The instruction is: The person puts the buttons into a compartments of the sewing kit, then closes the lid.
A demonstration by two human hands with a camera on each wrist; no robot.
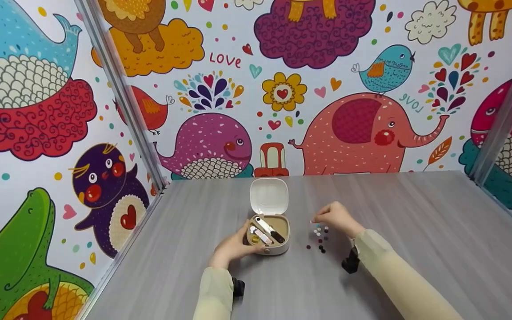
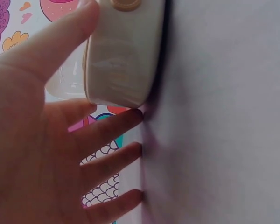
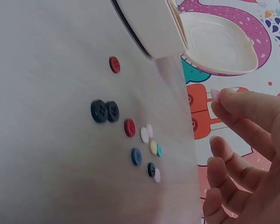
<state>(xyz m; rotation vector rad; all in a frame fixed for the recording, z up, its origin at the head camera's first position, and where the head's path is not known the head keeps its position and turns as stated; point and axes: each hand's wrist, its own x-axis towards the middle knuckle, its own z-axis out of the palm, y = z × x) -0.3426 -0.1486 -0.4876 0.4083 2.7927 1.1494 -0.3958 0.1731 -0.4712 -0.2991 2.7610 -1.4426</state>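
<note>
A small cream storage box (image 1: 278, 250) stands on the table with its white lid (image 1: 269, 195) raised. My left hand (image 1: 234, 245) holds the box at its left side, thumb at the front and index finger against the wall. Inside lie a slim white-and-black tool (image 1: 270, 229), a small pinkish-white item (image 1: 261, 235) and a yellow round piece (image 1: 255, 239). To the right of the box, my right hand (image 1: 338, 218) pinches a pale pink button (image 3: 215, 94) between thumb and index finger, above the table. Its other fingers are loosely bent.
Loose buttons lie scattered on the table right of the box: two black buttons (image 3: 105, 111), red buttons (image 3: 129, 127), a blue button (image 3: 136, 156), and several white, yellow and teal ones. Behind stands a wall (image 1: 278, 133) printed with cartoon animals; another printed panel (image 1: 60, 178) borders the left.
</note>
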